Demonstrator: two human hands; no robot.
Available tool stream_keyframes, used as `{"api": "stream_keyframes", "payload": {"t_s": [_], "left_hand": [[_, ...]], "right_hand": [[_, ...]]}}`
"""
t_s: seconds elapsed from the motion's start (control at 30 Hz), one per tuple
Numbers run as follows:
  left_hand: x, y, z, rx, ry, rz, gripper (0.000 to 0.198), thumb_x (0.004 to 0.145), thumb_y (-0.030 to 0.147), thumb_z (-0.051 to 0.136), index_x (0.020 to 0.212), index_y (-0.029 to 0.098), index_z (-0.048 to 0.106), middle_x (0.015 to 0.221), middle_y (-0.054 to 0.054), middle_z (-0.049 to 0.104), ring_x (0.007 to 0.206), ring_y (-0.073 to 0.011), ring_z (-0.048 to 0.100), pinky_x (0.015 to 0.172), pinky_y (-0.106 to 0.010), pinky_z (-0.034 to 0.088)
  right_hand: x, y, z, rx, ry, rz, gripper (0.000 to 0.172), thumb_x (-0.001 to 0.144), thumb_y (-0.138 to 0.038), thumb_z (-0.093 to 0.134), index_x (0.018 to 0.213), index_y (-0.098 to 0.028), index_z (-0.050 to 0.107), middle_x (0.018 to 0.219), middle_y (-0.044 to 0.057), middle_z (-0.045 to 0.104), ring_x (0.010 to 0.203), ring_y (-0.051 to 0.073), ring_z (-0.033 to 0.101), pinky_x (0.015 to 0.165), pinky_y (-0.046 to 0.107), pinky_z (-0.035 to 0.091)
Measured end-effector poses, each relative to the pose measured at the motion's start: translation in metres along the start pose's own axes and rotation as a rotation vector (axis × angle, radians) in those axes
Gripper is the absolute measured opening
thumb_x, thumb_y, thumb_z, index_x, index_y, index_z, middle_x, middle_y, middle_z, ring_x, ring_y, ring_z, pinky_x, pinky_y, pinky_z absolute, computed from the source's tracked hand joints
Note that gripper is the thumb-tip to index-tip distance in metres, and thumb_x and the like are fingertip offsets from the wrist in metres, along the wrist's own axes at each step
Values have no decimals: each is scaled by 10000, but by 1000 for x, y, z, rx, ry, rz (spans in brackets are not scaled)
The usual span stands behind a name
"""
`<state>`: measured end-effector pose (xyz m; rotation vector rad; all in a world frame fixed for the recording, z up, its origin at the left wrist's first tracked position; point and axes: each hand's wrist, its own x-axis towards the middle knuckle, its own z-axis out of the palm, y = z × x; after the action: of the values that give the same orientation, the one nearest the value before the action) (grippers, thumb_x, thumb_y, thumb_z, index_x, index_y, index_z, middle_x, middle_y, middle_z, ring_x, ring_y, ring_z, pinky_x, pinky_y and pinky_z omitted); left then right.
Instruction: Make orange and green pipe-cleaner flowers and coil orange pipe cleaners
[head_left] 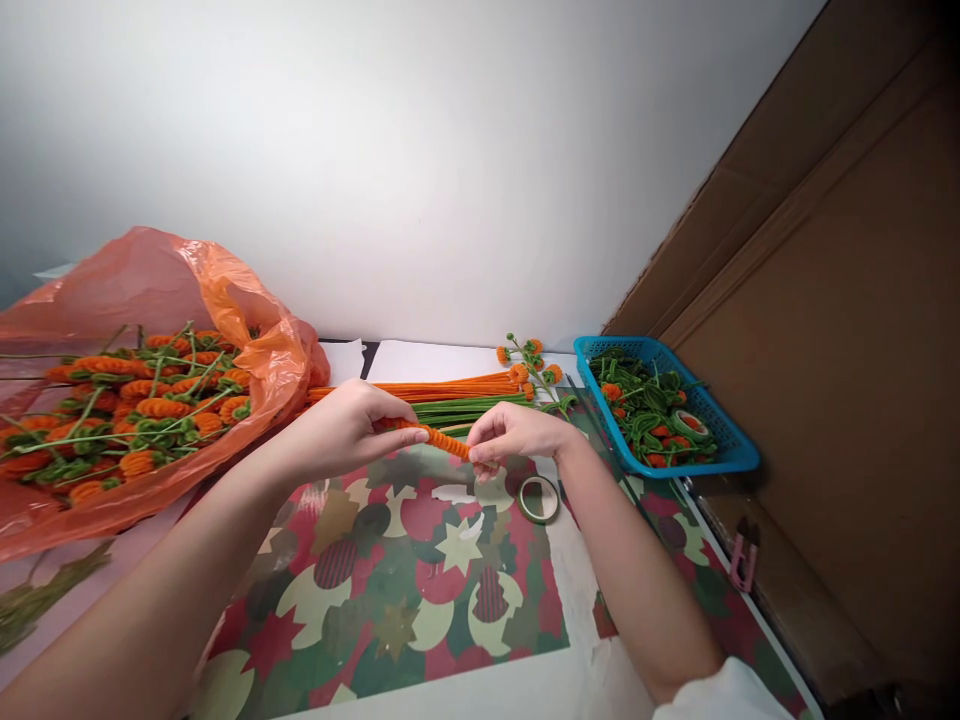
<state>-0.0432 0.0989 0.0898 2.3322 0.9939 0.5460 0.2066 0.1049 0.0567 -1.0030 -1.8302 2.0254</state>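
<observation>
Between my two hands stretches a coiled orange pipe cleaner (pixel 448 443), slanting down to the right above the patterned mat. My left hand (pixel 367 425) pinches its left end between thumb and fingers. At the right end, the fingertips of my right hand (pixel 504 438) are closed on it. Behind my hands lie long orange pipe cleaners (pixel 450 389) and green pipe cleaners (pixel 465 410) in bundles. A finished-looking stem of orange pipe-cleaner flowers (pixel 531 372) rests at their right end. Just below my right hand is a roll of green tape (pixel 538 499).
An orange plastic bag (pixel 255 410) full of orange and green pipe-cleaner flowers fills the left side. To the right stands a blue basket (pixel 739 455) with green leaves, orange pieces and a tape roll. Pink snips (pixel 744 560) lie by a large cardboard box (pixel 847 350).
</observation>
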Motion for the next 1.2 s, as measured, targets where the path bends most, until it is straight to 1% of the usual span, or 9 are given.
{"api": "stream_keyframes", "payload": {"t_s": [0.13,0.33,0.53,0.63,0.7,0.77,0.83,1.0,1.2], "left_hand": [[-1,-2,-2,-24,-25,-52,325,806,445,626,643,176,710,458,2,562,383,-96,404,397,-244,290],[-3,-1,-5,-44,21,-112,365,814,420,615,569,154,660,428,32,436,403,-73,314,390,-241,247],[-4,-1,-10,-70,92,-157,349,787,416,644,554,157,661,412,28,421,384,-77,306,374,-254,226],[-4,1,-10,-110,179,-160,272,721,454,710,784,192,745,611,-13,662,506,-135,526,461,-222,367],[-3,3,-8,-284,314,-165,430,705,504,714,1033,226,716,971,-56,742,835,-221,659,675,-233,478],[0,5,-4,-614,482,-150,516,783,581,598,1159,232,647,1213,-86,675,1145,-266,585,892,-296,472],[4,8,-1,-984,582,-89,508,867,587,455,1182,221,613,1261,-108,646,1225,-274,541,975,-391,449],[11,10,4,-1332,723,-90,185,905,283,507,991,186,639,1100,-88,709,1090,-237,638,972,-448,472],[15,10,16,-1413,757,-128,216,866,382,608,787,181,595,747,-1,696,846,-173,698,915,-395,526]], "right_hand": [[-11,-17,15,-282,141,5,145,798,-280,662,773,-137,674,641,12,653,576,119,628,580,235,495],[-15,-33,48,-964,475,-81,246,890,-230,561,653,-163,564,635,32,582,522,107,482,494,244,280],[-9,-34,55,-1175,544,-56,208,941,-239,482,743,-181,505,700,39,553,573,135,455,515,267,219],[-3,-27,48,-1088,532,-85,175,944,-223,465,778,-182,503,731,38,561,615,137,480,539,252,252],[2,-21,45,-959,512,-131,187,943,-215,455,761,-186,487,710,20,551,613,125,486,555,238,288],[7,-16,45,-745,448,-164,225,945,-222,435,724,-189,460,676,-7,534,568,103,487,552,223,331],[12,-11,49,-473,356,-172,257,947,-281,431,707,-191,444,654,-29,510,515,82,477,524,211,369],[26,3,62,63,159,-247,376,864,-542,534,772,-180,488,628,-61,436,490,59,422,485,199,378],[33,6,71,257,109,-279,434,786,-590,624,761,-173,507,589,-78,442,465,50,426,498,212,372]]}}
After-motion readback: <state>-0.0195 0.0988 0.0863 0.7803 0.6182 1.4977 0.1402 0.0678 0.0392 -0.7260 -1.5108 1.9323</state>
